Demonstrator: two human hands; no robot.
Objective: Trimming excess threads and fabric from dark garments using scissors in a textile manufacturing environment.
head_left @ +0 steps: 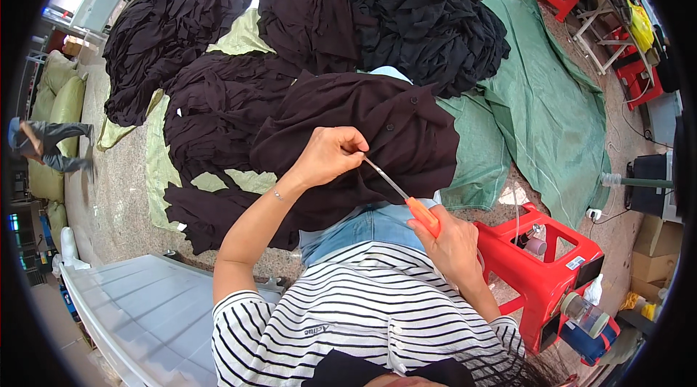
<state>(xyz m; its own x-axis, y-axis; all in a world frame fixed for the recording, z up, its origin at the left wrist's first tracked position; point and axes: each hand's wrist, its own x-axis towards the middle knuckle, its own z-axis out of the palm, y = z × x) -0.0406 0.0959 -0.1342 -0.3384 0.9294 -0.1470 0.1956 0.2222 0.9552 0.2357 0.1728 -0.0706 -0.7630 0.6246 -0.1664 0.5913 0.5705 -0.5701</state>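
In my right hand (451,243) is a tool with an orange handle (423,217) and a long thin metal shaft (386,178); my fingers are wrapped round the handle. The shaft slants up and left to the fingertips of my left hand (330,156). Those fingers are pinched at its far end and hide the tip and anything small between them. Beneath both hands, a dark brown buttoned garment (348,107) is spread over my lap, with round dark buttons (390,128) showing near its right side.
Heaps of dark brown clothes (218,96) and black clothes (428,17) lie ahead on sheeting, with a green tarp (541,96) to the right. A red stool (530,249) stands close at my right, a pale plastic lid or bin (145,314) at my left. Another person (51,144) is at far left.
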